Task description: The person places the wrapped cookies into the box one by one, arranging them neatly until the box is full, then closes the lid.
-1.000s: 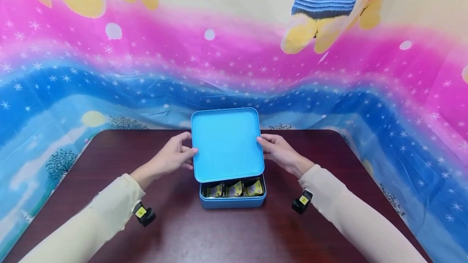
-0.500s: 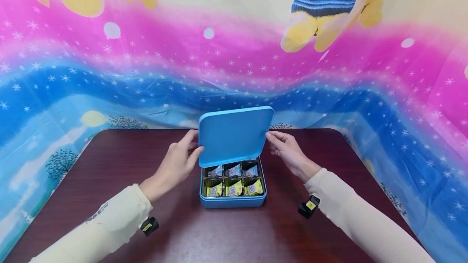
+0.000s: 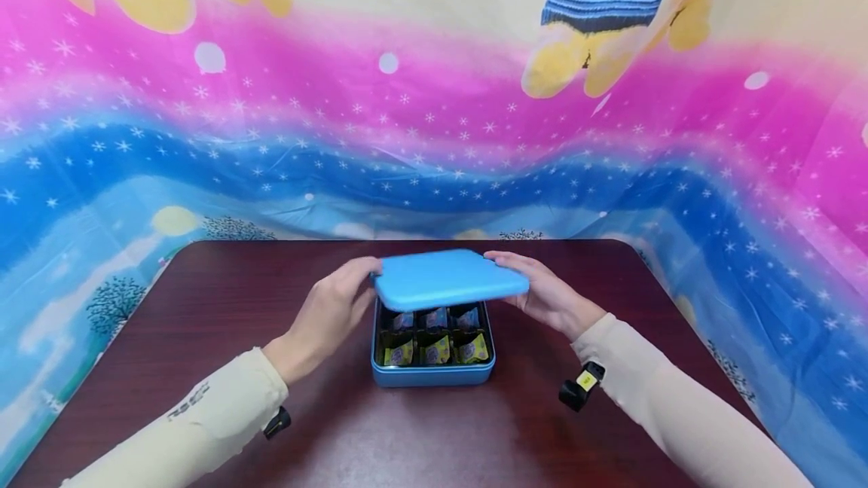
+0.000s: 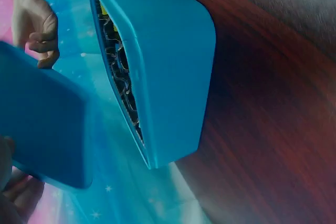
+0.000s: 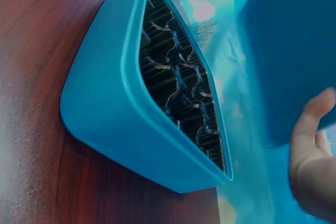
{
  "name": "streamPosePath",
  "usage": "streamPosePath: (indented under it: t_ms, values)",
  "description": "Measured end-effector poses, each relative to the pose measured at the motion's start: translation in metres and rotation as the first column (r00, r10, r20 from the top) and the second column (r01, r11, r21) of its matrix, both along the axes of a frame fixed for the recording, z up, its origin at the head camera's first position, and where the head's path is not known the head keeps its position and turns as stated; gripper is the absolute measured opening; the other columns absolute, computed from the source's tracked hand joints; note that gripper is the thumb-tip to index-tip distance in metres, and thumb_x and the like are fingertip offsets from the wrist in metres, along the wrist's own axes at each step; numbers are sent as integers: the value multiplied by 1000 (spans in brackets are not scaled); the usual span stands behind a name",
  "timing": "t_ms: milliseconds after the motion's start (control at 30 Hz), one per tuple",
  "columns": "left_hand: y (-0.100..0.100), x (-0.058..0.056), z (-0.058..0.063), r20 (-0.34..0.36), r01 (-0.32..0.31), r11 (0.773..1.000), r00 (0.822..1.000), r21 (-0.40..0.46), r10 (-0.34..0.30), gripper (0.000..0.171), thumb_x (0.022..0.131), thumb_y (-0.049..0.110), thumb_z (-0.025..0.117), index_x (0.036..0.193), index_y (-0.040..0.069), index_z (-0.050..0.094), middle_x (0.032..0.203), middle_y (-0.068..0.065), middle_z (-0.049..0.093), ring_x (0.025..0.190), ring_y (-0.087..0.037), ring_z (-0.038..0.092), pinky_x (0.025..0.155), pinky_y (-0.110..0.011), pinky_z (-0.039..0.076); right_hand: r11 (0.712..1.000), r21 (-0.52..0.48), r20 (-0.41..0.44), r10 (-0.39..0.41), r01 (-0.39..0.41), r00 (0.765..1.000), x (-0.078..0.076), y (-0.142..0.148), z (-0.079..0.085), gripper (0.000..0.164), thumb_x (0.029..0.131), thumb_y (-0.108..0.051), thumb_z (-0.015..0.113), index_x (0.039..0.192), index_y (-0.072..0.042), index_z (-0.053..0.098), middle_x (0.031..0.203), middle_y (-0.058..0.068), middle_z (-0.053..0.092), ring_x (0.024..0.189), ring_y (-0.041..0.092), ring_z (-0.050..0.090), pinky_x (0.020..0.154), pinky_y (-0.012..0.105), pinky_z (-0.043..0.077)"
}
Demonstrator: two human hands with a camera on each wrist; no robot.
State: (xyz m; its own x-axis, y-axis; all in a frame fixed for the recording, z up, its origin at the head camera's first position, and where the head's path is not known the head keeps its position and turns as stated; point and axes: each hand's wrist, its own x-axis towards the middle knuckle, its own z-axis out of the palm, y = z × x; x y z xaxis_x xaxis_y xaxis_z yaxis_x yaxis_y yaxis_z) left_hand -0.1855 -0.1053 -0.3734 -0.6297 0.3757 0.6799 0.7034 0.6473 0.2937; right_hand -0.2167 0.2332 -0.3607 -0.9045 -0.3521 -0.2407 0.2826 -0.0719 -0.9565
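Observation:
A blue square lid (image 3: 447, 277) hangs tilted over the back of a blue box (image 3: 434, 376), top side up. My left hand (image 3: 332, 307) grips its left edge, thumb out of sight in the head view. On the other side my right hand (image 3: 545, 292) holds the right edge; in the right wrist view its thumb (image 5: 315, 111) lies against the lid. Inside the box a dark divided tray carries yellow wrapped pieces (image 3: 434, 351) in the front row and blue wrapped pieces (image 3: 436, 318) behind. The lid hides the box's rear part. Both wrist views show a gap between lid and box.
The box stands on a dark red-brown table (image 3: 237, 285) with rounded far corners. A colourful printed cloth (image 3: 434, 119) hangs behind and along both sides. Each wrist wears a small black camera (image 3: 582, 386).
The lid turned over from upright, its inner face toward me, to nearly flat with its outer face up. Both hands turned with it and shifted slightly right. The box stayed put.

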Motion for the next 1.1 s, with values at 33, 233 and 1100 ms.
streamPosePath:
  t_ms: [33, 233, 1100]
  values:
    - [0, -1, 0, 36, -22, 1000, 999, 11, 22, 34, 85, -3, 76, 115, 7, 64, 119, -9, 67, 112, -24, 66, 94, -42, 56, 1000, -7, 0, 1, -1, 1000, 0, 1, -1, 48, 106, -28, 51, 151, -12, 43, 106, -9, 70, 83, 5, 67, 78, 22, 54]
    - [0, -4, 0, 454, -138, 980, 889, 141, 60, 31, 89, 2, 70, 117, 10, 61, 112, -11, 68, 93, -21, 66, 82, -38, 55, 1000, -9, -32, 7, -7, 999, 1, 0, -7, 63, 105, -16, 53, 161, -12, 23, 108, -7, 73, 85, 6, 72, 74, 26, 59]
    - [-8, -11, -22, 739, 31, 997, 669, 75, -76, 72, 101, 28, 59, 157, -4, 28, 109, -10, 59, 75, -14, 53, 66, -26, 46, 792, 610, -399, 332, -23, 854, 10, 11, -35, 71, 98, -23, 66, 158, -2, 32, 108, 14, 72, 78, 16, 54, 71, 28, 43]
